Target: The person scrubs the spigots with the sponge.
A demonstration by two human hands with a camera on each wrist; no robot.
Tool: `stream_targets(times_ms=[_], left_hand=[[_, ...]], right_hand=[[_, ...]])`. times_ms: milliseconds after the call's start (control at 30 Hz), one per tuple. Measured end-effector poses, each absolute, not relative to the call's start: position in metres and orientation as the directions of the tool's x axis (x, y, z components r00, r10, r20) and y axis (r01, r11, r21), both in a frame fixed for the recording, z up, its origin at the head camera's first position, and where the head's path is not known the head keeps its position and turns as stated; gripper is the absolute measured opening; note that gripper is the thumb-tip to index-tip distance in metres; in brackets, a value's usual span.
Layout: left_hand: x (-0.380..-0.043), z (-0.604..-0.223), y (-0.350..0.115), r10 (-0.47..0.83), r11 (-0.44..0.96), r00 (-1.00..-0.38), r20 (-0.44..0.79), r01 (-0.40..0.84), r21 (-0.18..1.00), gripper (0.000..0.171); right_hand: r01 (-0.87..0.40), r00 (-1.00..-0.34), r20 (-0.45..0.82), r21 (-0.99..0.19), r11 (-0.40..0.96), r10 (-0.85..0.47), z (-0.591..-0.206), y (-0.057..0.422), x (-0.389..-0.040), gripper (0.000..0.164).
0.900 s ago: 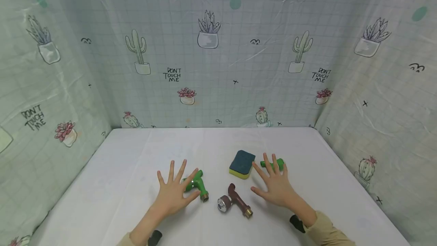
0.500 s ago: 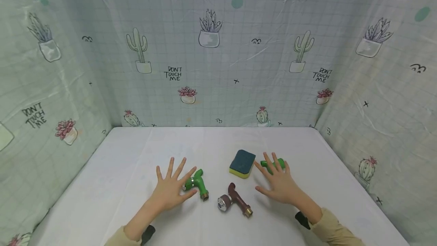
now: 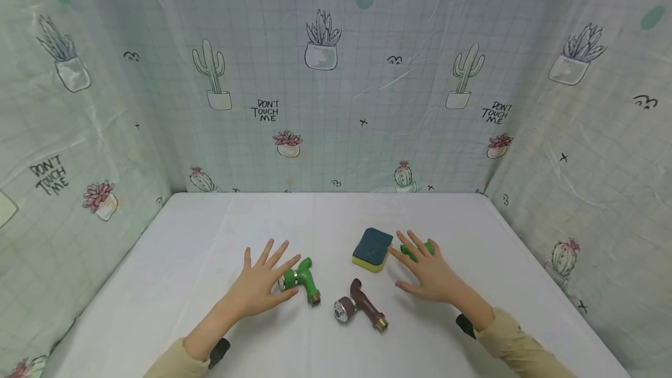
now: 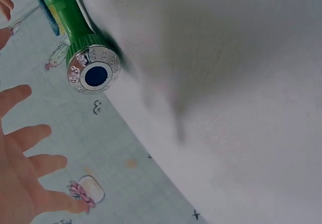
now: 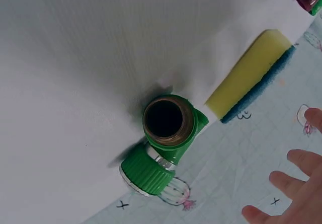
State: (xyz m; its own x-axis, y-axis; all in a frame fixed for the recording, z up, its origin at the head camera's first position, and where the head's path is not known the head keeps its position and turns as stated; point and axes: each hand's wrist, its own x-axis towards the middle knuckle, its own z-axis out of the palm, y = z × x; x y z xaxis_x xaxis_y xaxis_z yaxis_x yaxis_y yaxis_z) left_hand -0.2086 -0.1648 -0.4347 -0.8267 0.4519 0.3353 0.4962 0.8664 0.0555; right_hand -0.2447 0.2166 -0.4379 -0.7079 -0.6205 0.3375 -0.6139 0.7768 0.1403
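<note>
My left hand (image 3: 258, 289), fingers spread, hovers beside a green tap (image 3: 306, 282) with a brass threaded end. That tap's chrome knob face with a blue centre (image 4: 95, 76) shows in the left wrist view. My right hand (image 3: 434, 277) is spread too, its fingers overlapping a second green tap (image 3: 408, 253) in the head view and partly hiding it. In the right wrist view this tap's open threaded end (image 5: 168, 121) faces the camera. Between the hands lies a brown tap (image 3: 367, 308) with a chrome-faced knob. Both hands are holding nothing.
A yellow sponge with a dark blue-green scouring side (image 3: 373, 248) lies just left of my right fingertips. All of it stands on a white table (image 3: 210, 226), enclosed at the back and sides by a cactus-print curtain (image 3: 362, 86). Dark wrist-camera mounts (image 3: 219, 352) hang under the wrists.
My left hand has drawn slightly left, away from the green tap. The right hand has shifted a little right and turned, covering more of its tap. The taps and sponge have stayed put.
</note>
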Motion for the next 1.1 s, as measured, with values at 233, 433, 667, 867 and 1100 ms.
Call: stream_targets(times_ms=[233, 433, 667, 867, 1100], left_hand=[[-0.209, -0.434, -0.168, 0.505, 0.838, -0.789, 0.349, 0.545, 0.02, 0.061], [-0.21, -0.435, -0.169, 0.519, 0.828, -0.773, 0.365, 0.561, 0.012, 0.06], [-0.213, -0.438, -0.17, 0.54, 0.806, -0.739, 0.403, 0.592, 0.008, 0.059], [-0.217, -0.441, -0.17, 0.579, 0.773, -0.714, 0.395, 0.635, 0.015, 0.057], [-0.219, -0.442, -0.171, 0.6, 0.767, -0.717, 0.355, 0.642, 0.0, 0.052]], right_hand=[[-0.655, -0.657, 0.355, 0.168, 0.737, -0.665, -0.437, 0.216, -0.253, 0.067], [-0.657, -0.672, 0.337, 0.142, 0.741, -0.66, -0.435, 0.213, -0.255, 0.065], [-0.671, -0.658, 0.337, 0.144, 0.728, -0.673, -0.433, 0.212, -0.258, 0.064], [-0.693, -0.619, 0.361, 0.167, 0.701, -0.697, -0.434, 0.212, -0.263, 0.064], [-0.693, -0.617, 0.337, 0.196, 0.694, -0.711, -0.436, 0.211, -0.271, 0.063]])
